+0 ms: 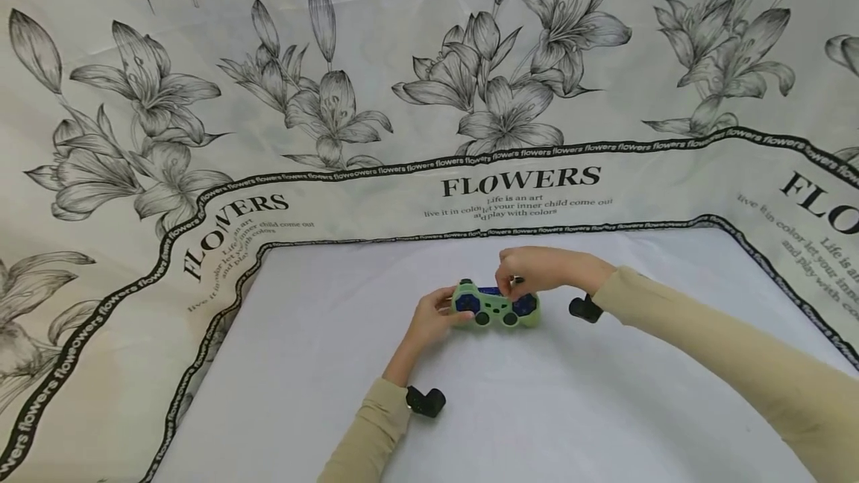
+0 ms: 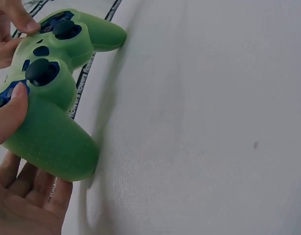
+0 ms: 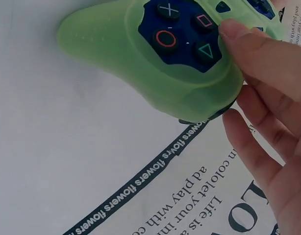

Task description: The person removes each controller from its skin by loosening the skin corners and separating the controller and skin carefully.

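A blue game controller (image 2: 42, 72) in a light green, soft-looking cover (image 3: 106, 44) is held face up over the white tabletop. My left hand (image 1: 429, 317) grips its left handle, thumb on the directional pad and fingers beneath, spread under the handle in the left wrist view. From above, my right hand (image 1: 540, 268) pinches the upper edge beside the face buttons (image 3: 182, 34). In the right wrist view its thumb lies next to the square and triangle buttons, with the fingers behind the edge. Blue shows along the controller's top middle in the head view.
A white cloth (image 1: 577, 408) covers the table. Behind it rises a fabric backdrop (image 1: 376, 207) printed with flowers and lettering, bordered by dark bands. Black wrist cameras sit at the left cuff (image 1: 385, 405) and right cuff (image 1: 620, 293).
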`<action>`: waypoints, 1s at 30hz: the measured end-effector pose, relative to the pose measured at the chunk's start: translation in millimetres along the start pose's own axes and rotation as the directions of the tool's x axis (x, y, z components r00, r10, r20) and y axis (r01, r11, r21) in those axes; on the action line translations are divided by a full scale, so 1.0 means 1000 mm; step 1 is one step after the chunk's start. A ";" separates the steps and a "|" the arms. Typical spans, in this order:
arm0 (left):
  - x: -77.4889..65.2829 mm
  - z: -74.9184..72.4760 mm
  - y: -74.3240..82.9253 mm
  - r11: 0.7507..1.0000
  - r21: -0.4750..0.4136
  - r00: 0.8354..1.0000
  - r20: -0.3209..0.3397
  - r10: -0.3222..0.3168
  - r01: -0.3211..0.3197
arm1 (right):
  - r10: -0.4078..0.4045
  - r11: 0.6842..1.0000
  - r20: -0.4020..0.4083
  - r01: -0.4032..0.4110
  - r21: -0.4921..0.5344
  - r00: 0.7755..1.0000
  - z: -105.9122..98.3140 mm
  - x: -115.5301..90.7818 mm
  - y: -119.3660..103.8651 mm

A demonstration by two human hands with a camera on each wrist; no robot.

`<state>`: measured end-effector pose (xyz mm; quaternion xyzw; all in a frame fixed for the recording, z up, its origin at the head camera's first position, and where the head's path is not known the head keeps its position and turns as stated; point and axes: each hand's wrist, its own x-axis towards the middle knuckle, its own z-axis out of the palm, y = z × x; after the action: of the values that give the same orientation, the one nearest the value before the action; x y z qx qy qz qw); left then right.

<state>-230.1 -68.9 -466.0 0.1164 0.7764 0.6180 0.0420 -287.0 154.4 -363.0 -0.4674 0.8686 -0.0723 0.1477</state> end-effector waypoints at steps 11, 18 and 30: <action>0.013 -0.001 -0.030 0.997 0.004 0.990 0.122 0.075 -0.076 | -0.041 0.999 0.095 0.043 -0.019 0.995 0.001 0.006 -0.003; 0.015 -0.002 -0.029 0.994 0.046 0.988 0.126 0.093 -0.100 | -0.034 0.998 0.138 0.026 0.060 0.990 -0.002 0.010 0.002; 0.017 -0.003 -0.027 0.993 0.066 0.984 0.154 0.091 -0.102 | -0.036 0.982 0.155 0.063 -0.179 0.987 -0.009 0.014 -0.002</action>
<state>-250.2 -73.4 -490.6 0.2016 0.7867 0.5798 0.0662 -295.4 141.8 -356.1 -0.5046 0.8459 0.0398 0.1678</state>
